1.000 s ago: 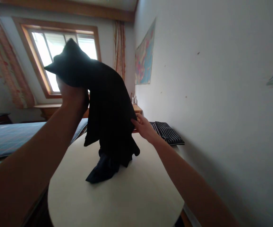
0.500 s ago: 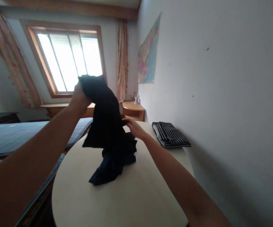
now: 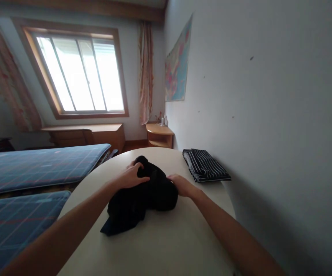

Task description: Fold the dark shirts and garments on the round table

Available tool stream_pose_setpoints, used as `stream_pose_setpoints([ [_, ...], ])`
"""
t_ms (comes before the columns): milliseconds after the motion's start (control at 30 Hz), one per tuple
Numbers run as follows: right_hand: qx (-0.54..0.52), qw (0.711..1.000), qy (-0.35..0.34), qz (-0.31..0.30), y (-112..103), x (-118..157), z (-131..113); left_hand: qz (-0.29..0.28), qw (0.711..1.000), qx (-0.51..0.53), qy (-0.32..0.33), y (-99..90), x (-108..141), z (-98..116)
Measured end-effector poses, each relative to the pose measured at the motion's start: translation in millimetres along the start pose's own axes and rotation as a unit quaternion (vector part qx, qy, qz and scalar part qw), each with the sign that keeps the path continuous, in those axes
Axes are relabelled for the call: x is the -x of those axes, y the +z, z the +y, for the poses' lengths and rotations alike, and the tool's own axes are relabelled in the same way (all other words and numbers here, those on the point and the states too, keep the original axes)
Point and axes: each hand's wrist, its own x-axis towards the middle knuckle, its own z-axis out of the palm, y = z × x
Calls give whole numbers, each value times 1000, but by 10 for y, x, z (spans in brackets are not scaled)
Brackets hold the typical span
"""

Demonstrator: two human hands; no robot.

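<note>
A dark, crumpled black garment (image 3: 143,195) lies bunched on the round white table (image 3: 166,245), its exact kind unclear. My left hand (image 3: 131,176) grips its far left part, thumb and forefinger curled over the cloth and the other fingers partly hidden. At the garment's right edge, my right hand (image 3: 181,185) holds the fabric, with most fingertips tucked out of sight behind it. One corner of the cloth spreads toward the near left.
A folded black-and-white striped cloth (image 3: 204,165) sits at the table's right edge by the wall (image 3: 269,134). Blue plaid mattresses (image 3: 39,168) lie to the left. Beyond the table stand a wooden desk (image 3: 105,132) and a corner shelf (image 3: 160,132).
My left hand has come down from in front of the window, lowering the raised black cloth onto the table. My right hand has moved slightly right and down along the garment.
</note>
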Motion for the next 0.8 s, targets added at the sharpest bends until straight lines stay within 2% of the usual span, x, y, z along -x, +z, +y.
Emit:
stream_pose_setpoints([
  [33,26,999,22,20,-102,2,69,-5,1000,7,-15,79,2,-46],
  [100,92,985,105,99,-296,14,228,-13,999,23,-42,159,-7,-152],
  [167,158,950,206,172,-437,61,409,-3,996,39,-79,120,-35,-260],
  [200,182,932,252,188,-476,103,501,13,994,46,-101,65,-55,-315],
  [267,202,906,329,175,-493,211,673,81,983,55,-154,-71,-98,-426],
  [333,184,901,370,136,-453,322,810,166,966,52,-192,-180,-136,-544],
  [367,168,903,375,124,-427,367,863,189,961,45,-197,-209,-149,-599],
  [400,152,907,374,120,-404,401,907,188,962,34,-196,-219,-158,-647],
  [467,120,913,366,136,-382,432,973,150,972,8,-182,-196,-157,-694],
  [533,83,915,359,166,-394,430,1021,128,977,-12,-167,-146,-125,-649],
  [567,62,917,349,185,-410,423,1037,144,978,-19,-151,-117,-94,-592],
  [633,21,922,312,227,-456,409,1046,180,980,-25,-78,-46,2,-434],
  [667,4,926,284,247,-487,403,1033,174,984,-29,-22,1,64,-348],
  [700,-12,930,253,266,-524,398,1004,129,991,-35,31,58,131,-268],
  [733,-27,933,221,284,-571,393,957,59,995,-45,69,121,198,-198],
  [767,-41,933,190,304,-629,387,890,-27,993,-63,93,187,260,-139],
  [800,-53,930,163,324,-698,381,802,-80,988,-82,102,247,312,-88],
])
